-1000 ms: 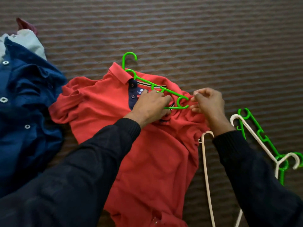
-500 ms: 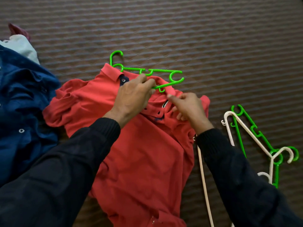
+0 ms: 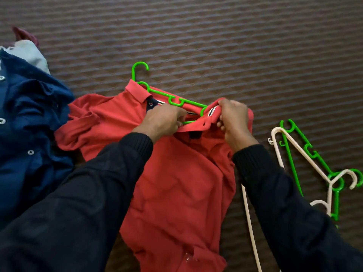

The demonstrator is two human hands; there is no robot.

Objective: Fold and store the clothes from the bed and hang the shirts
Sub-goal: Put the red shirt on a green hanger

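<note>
On the bed [image 3: 235,46], from the left: a blue shirt [image 3: 29,134], then the red polo [image 3: 176,183] — my left hand [image 3: 163,120] pinches its collar against the green hanger [image 3: 172,100], my right hand [image 3: 233,116] grips the collar's other side. Rightward lie spare hangers [image 3: 306,154] — white and green, overlapping.

Dim, soft, even light with faint shadows, no glare; slight motion blur, wide-angle bending toward the edges.

Red polo shirt [image 3: 176,183], green hanger [image 3: 172,99], navy shirt [image 3: 29,134], brown striped bedcover [image 3: 235,46].
</note>
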